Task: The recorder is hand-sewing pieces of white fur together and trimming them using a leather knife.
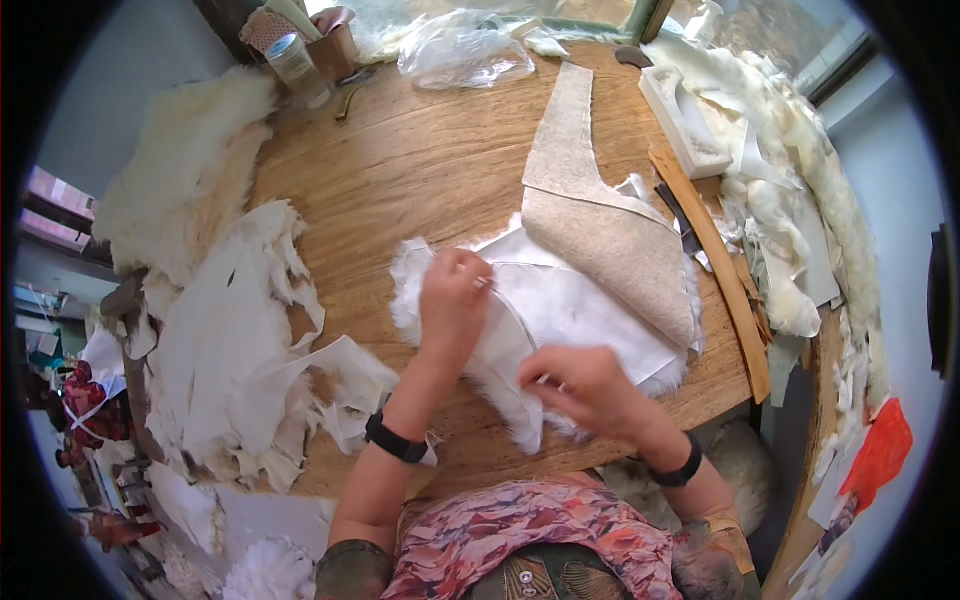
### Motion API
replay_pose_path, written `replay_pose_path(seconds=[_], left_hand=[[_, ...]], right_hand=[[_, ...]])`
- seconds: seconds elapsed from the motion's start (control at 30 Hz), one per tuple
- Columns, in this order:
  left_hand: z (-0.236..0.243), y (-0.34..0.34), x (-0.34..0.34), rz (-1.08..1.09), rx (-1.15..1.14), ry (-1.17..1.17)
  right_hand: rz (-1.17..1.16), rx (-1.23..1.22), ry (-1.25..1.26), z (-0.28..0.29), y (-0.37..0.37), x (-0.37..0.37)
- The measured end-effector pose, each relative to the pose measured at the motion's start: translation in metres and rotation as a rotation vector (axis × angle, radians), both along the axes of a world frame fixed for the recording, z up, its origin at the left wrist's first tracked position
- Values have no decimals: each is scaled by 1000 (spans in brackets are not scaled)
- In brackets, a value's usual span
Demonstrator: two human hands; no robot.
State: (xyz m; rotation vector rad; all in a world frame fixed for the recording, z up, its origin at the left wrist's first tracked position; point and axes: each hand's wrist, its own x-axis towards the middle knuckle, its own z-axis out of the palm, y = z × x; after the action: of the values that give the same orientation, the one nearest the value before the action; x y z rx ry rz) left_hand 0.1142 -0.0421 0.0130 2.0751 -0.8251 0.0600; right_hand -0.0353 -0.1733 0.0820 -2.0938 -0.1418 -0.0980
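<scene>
A white fleece-edged sheepskin piece lies skin side up on the wooden table in front of me. A beige felt-like pattern piece with a long narrow arm covers its upper right part. My left hand is closed over the skin's left side, fingers curled in. Lower and to the right, my right hand is held in a pinch near the skin's front edge. Whatever either hand grips is too small or hidden to make out. A thin curved line runs over the skin between the hands.
Pale hides are heaped at the left, beside a fluffy fleece. A clear jar and a crumpled plastic bag stand at the back. A wooden strip, a white foam tray and fleece scraps line the right side.
</scene>
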Motion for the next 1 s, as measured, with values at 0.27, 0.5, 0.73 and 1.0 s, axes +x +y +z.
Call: replay_pose_path(seconds=[0.27, 0.5, 0.73, 1.0], left_hand=[[35, 11, -21, -484, -626, 934], [-24, 6, 14, 257, 137, -166], [-39, 2, 19, 284, 118, -136], [-41, 2, 18, 285, 146, -132]], right_hand=[[-405, -125, 68, 0, -33, 4], [12, -281, 176, -21, -26, -15], [-541, -325, 17, -29, -128, 12], [-844, 728, -308, -13, -177, 17]])
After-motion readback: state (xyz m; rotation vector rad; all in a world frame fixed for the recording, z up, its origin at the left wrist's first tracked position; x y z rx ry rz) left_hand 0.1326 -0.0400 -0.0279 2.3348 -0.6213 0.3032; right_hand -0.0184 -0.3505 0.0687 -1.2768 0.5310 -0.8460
